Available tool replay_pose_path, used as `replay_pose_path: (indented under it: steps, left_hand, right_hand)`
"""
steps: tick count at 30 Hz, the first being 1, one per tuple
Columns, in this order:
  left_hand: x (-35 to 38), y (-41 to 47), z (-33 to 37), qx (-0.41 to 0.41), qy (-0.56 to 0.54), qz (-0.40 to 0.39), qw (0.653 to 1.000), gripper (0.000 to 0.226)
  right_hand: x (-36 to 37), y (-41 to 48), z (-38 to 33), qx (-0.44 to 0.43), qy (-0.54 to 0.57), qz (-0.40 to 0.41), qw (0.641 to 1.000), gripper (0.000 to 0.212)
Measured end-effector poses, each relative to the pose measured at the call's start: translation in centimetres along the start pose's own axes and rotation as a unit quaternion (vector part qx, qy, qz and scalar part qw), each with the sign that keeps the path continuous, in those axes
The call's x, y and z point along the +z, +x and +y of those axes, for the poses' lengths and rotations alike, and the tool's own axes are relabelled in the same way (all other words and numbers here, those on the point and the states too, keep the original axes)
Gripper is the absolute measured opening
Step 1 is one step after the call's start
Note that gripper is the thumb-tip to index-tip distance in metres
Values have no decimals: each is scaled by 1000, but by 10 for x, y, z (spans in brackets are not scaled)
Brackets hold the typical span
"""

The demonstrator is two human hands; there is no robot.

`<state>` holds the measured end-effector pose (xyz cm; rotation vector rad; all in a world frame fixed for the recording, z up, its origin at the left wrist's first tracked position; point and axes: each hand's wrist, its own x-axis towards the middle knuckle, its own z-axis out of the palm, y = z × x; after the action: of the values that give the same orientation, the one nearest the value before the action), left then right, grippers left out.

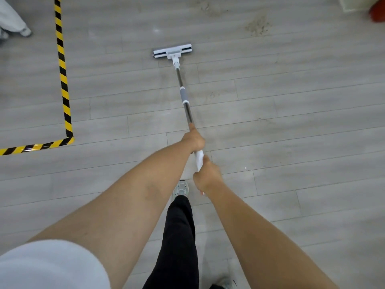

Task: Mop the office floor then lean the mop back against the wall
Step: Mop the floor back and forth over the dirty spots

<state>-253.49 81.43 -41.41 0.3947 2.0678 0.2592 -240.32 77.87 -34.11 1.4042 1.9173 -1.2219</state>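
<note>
From the head camera, the mop [185,94] reaches away from the person across the floor [291,126], its shaft slanting up and slightly left in the picture. Its flat rectangular head [172,51] lies on the boards well ahead of the feet. The head is white plastic with dark strips along its length and a white hinge block at the middle. The shaft is a thin, shiny metal tube with a matte grey sleeve capped by white rings partway down, and it ends in a white plastic grip at the near end.

The left hand [193,140] holds the pole where metal meets white grip, its fingers curled round it and the forefinger laid straight along the tube. The right hand [206,178] sits just behind it, fingers clamped round the end of the grip.

The floor is pale grey wood-grain planks with thin dark seams. A brownish, gritty smear [258,26] lies beyond and to the right of the mop head. Glossy yellow-and-black striped tape [62,76] marks a corner at left. Below the hands are a black trouser leg [179,236] and a light trainer [180,189].
</note>
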Motion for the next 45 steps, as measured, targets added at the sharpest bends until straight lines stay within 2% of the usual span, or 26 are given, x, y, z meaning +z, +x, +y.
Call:
replay_pose_path:
  steps: [5,9,15,20,23,26,28,32,37,45]
  left_hand:
    - [85,-71,-24,-8,-13,2,1000,92]
    - [187,-151,-53,-15,-23,-7,1000,92]
    - [356,-292,-108,-29,-16,-12,999,92]
    - [411,-379,-129,-31,-22,-34,999,93]
    - [415,-401,-133,-40,-28,-33,998,94]
    - [402,-401,-133,-60,-86,-17,994,92]
    - [393,-396,-136,-80,-132,-3,988,85]
    - [369,-371,-141,-80,-130,28,988,72]
    - [304,-322,-140,-64,-117,40,990,64]
    - [181,-230,-128,-51,-101,25,993,65]
  right_hand:
    - [17,-63,87,-6,3,-20,1000,44]
    - [44,-138,196,-18,11,-35,999,42]
    - [98,-270,370,16,7,-54,998,64]
    - [115,-352,433,14,25,-61,998,60]
    - [114,-377,436,15,27,-56,998,57]
    - [110,-377,421,1,23,-45,999,51]
    - [112,-373,407,0,19,-41,999,51]
    - [120,-358,372,9,35,-39,999,58]
    - [118,-320,304,3,66,-38,997,47]
    - [109,-244,171,22,92,-32,995,48]
